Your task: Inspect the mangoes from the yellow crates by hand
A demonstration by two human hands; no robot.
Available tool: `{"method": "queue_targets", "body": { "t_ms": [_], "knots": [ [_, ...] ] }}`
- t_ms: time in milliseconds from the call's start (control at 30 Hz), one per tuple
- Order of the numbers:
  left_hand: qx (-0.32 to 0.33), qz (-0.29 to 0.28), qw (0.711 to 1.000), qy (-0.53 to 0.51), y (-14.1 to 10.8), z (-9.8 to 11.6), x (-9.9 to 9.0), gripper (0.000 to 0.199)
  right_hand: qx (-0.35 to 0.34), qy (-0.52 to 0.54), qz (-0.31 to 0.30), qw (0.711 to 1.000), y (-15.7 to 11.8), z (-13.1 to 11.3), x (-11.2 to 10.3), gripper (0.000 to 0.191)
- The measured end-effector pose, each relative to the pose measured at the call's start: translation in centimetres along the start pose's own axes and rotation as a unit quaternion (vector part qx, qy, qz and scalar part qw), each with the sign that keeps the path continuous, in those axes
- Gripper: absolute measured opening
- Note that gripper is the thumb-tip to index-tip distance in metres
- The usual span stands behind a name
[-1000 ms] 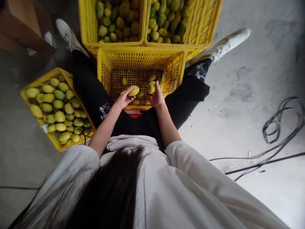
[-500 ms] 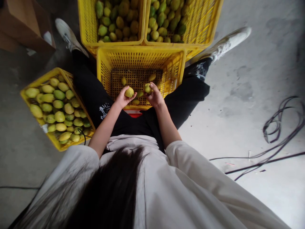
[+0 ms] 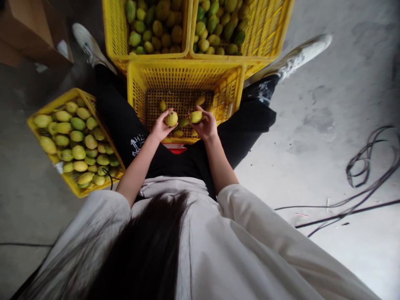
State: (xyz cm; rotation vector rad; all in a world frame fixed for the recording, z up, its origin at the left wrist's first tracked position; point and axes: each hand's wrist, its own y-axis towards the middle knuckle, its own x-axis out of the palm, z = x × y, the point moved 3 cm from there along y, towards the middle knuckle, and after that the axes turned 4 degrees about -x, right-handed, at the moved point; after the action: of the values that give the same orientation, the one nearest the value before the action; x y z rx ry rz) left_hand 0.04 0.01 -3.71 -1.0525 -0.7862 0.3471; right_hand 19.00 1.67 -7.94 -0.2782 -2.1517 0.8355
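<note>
My left hand (image 3: 161, 127) is closed around a yellow-green lemon (image 3: 171, 119), its blunt end facing up. Another lemon (image 3: 196, 117), lying sideways, rests in the curled fingers of my right hand (image 3: 207, 125). Both hands hover over a yellow plastic crate (image 3: 186, 65) between my legs. Several loose lemons lie on its dark slotted floor, among them one by the far side (image 3: 200, 100) and one beneath my hands (image 3: 178, 133).
Two yellow crates of greener and yellow lemons stand beyond, left (image 3: 116, 29) and right (image 3: 268, 29). A tilted crate (image 3: 67, 179) full of lemons sits by my left leg. A cardboard box (image 3: 34, 33) is at upper left. Black cables (image 3: 359, 166) lie on the floor at right.
Both lemons have been turned in my fingers. The right one now lies sideways with more of it showing, and my right hand has opened up slightly beneath it. The crates stay put.
</note>
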Motion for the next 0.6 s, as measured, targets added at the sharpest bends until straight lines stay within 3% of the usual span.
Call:
{"method": "queue_targets", "body": {
  "t_ms": [367, 600],
  "knots": [
    [0.04, 0.025, 0.999, 0.002, 0.6, 0.2, -0.5, 0.024, 0.01, -0.089, 0.001, 0.996, 1.1, 0.2, -1.0, 0.032],
    [0.033, 0.018, 0.999, -0.018, -0.4, 0.5, 0.0, 0.03, -0.028, -0.108, 0.008, 0.994, 1.6, 0.8, -1.5, 0.036]
  ]
}}
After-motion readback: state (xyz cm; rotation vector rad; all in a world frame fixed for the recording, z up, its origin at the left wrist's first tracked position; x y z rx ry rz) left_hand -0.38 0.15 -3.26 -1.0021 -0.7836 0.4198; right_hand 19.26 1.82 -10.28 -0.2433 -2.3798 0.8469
